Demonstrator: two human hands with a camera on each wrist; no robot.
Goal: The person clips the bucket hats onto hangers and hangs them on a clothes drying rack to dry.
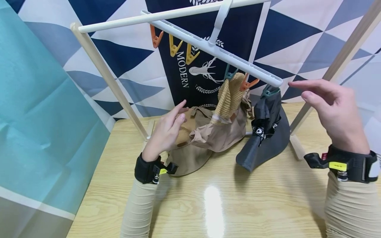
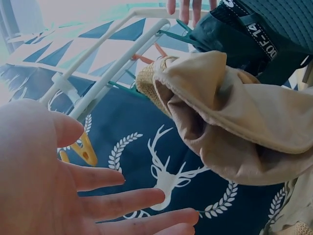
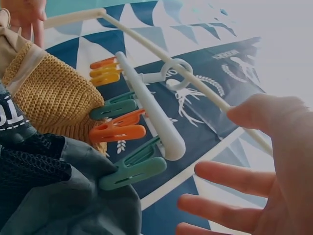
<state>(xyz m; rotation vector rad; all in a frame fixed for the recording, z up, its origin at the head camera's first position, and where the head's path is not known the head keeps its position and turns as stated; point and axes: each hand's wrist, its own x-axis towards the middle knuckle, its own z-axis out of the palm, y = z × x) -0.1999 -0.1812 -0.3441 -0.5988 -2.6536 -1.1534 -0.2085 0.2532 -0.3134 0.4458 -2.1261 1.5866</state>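
My left hand (image 1: 166, 132) is held with relaxed fingers beside the tan hat (image 1: 221, 135), gripping nothing. My right hand (image 1: 337, 107) hovers past the end of the white clip hanger (image 1: 238, 60), fingers loosely bent and holding nothing. From that end a dark grey hat (image 1: 265, 138) hangs by a teal clip (image 3: 134, 174). The tan hat's woven straw part (image 3: 54, 93) hangs from another teal clip (image 3: 115, 108) and an orange clip (image 3: 117, 129). Another tan hat with a straw part (image 1: 189, 160) lies on the table, partly hidden by the left hand and the hanging hat.
The hanger hooks over the white rod (image 1: 178, 14) of a wooden stand, whose posts (image 1: 110, 82) rise on both sides. An orange clip (image 1: 156, 37) and two yellow clips (image 1: 190, 54) hang bare at the hanger's left. Patterned cloth (image 1: 131, 89) covers the wall behind the wooden table (image 1: 190, 205).
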